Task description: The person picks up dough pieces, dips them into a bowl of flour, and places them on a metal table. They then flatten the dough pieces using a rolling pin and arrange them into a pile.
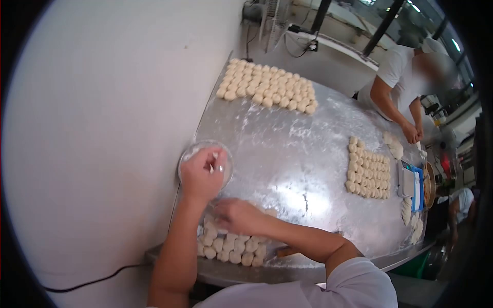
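My left hand is over a round bowl at the table's left edge. Its fingers are curled, with white bits that look like flour between them. Smeared by motion, my right hand hovers at the top of a group of small dough pieces close to my body. Its fingers are too blurred to show whether they hold or touch a piece. Part of a wooden stick, perhaps a rolling pin, shows beneath my right forearm.
Rows of dough balls lie at the far end of the floured metal table. Another block of dough pieces sits to the right, near a scale and a blue tray. A co-worker stands across the table. A wall borders the left.
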`<action>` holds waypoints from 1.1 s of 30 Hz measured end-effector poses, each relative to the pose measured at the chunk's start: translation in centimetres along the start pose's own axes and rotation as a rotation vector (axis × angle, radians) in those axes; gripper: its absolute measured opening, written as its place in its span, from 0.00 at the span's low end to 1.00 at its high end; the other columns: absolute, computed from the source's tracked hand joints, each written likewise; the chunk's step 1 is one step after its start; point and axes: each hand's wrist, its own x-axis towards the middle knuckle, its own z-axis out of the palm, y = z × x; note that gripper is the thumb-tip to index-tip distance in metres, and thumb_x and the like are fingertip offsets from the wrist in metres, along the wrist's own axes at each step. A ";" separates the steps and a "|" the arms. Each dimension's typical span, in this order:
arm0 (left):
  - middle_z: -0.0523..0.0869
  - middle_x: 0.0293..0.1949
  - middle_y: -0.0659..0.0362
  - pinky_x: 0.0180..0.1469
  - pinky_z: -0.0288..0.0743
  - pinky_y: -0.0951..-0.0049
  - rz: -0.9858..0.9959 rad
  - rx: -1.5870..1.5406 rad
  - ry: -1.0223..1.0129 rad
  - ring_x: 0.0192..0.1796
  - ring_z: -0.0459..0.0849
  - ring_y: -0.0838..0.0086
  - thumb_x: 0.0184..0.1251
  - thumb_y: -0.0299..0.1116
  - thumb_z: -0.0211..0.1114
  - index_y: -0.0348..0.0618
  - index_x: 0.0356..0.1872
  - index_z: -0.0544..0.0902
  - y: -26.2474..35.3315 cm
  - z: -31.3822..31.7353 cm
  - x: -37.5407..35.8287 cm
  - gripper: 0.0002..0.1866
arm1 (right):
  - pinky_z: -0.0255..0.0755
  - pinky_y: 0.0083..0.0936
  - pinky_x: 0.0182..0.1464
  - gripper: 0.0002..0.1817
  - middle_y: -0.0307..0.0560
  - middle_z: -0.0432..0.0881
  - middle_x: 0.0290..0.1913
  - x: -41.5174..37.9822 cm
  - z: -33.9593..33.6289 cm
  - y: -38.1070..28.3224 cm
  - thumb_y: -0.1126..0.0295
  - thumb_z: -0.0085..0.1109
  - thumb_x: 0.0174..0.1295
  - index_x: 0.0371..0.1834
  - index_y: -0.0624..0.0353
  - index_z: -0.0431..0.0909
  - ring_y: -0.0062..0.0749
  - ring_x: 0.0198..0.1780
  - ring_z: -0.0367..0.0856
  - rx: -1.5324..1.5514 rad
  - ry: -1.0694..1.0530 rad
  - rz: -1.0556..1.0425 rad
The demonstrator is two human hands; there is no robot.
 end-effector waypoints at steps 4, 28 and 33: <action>0.89 0.29 0.55 0.29 0.77 0.69 0.042 -0.002 -0.209 0.24 0.84 0.70 0.67 0.32 0.75 0.40 0.39 0.90 1.8 1.3 -1.3 0.06 | 0.80 0.47 0.59 0.21 0.63 0.88 0.51 -0.1 -10.4 6.9 0.64 0.69 0.62 0.56 0.62 0.86 0.59 0.52 0.86 0.083 0.457 0.455; 0.89 0.27 0.57 0.27 0.79 0.73 0.245 -0.057 -0.337 0.23 0.86 0.73 0.63 0.26 0.77 0.41 0.35 0.89 1.8 3.1 -2.5 0.04 | 0.78 0.42 0.65 0.13 0.63 0.85 0.50 1.1 -30.2 33.6 0.70 0.66 0.55 0.44 0.58 0.90 0.58 0.61 0.80 -0.528 0.709 0.729; 0.89 0.27 0.57 0.27 0.79 0.73 0.230 -0.066 -0.342 0.23 0.86 0.73 0.63 0.26 0.77 0.41 0.35 0.89 2.4 2.7 -2.3 0.04 | 0.79 0.45 0.63 0.18 0.65 0.87 0.52 0.9 -30.3 29.4 0.73 0.64 0.56 0.51 0.57 0.90 0.60 0.58 0.82 -0.472 0.648 0.725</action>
